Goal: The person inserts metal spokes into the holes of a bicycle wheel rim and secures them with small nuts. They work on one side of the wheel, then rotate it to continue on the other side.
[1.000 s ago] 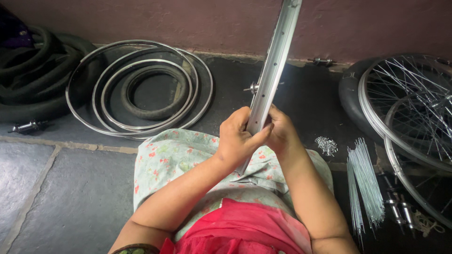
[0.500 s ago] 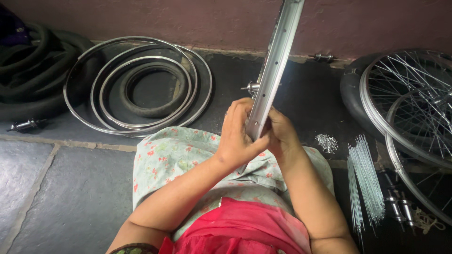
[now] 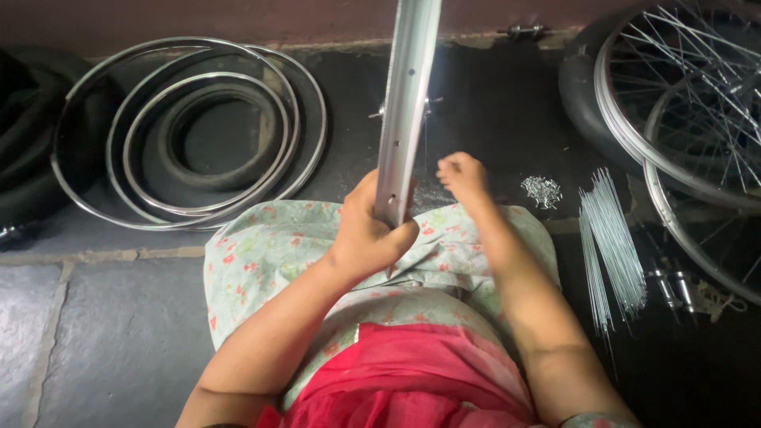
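A silver bicycle wheel rim [image 3: 408, 95] stands edge-on in front of me, running from my lap up out of the top of the view. My left hand [image 3: 369, 230] is wrapped around its lower end. A hub [image 3: 428, 107] shows behind the rim at mid height. My right hand [image 3: 464, 176] is off the rim, just to its right, with fingers curled together; whether they pinch something small I cannot tell. A small heap of spoke nipples [image 3: 541, 190] and a bundle of loose spokes [image 3: 610, 246] lie on the dark floor to the right of that hand.
Several bare rims and a tyre [image 3: 198, 135] lie stacked on the floor at the left, with rubber tubes [image 3: 24, 135] beyond. Spoked wheels [image 3: 682, 103] lean at the right. A wall [image 3: 238, 16] runs along the top. Grey stone slabs [image 3: 95, 333] are at lower left.
My right hand has let go of the rim and moved off to its right. The view has shifted, so the rim now stands nearly vertical. My left hand keeps its grip.
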